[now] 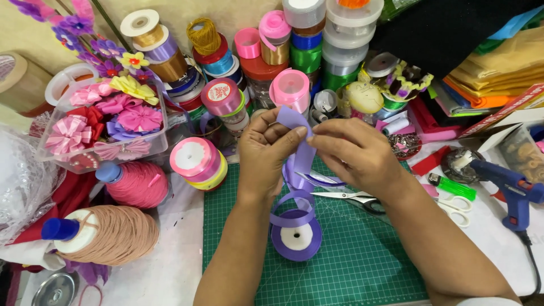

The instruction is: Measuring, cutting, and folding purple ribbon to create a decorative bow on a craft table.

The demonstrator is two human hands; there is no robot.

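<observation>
Head view: purple ribbon [300, 148] pinched between left hand [266, 150] and right hand [354, 153], both closed on it above green mat [362, 255]. Long axis near vertical, trailing down to spool [296, 235] lying flat just below, toward the body. Spool nearer left forearm. Scissors [362, 199] just right, under the right wrist.

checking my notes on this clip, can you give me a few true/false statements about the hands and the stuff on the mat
1. Both hands, left hand and right hand, hold a purple ribbon. True.
2. The ribbon spool lies on a red cloth. False: it lies on the green cutting mat.
3. Scissors lie on the mat under the right hand. True.
4. The blue glue gun is in the right hand. False: it lies off to the right, untouched.
</observation>
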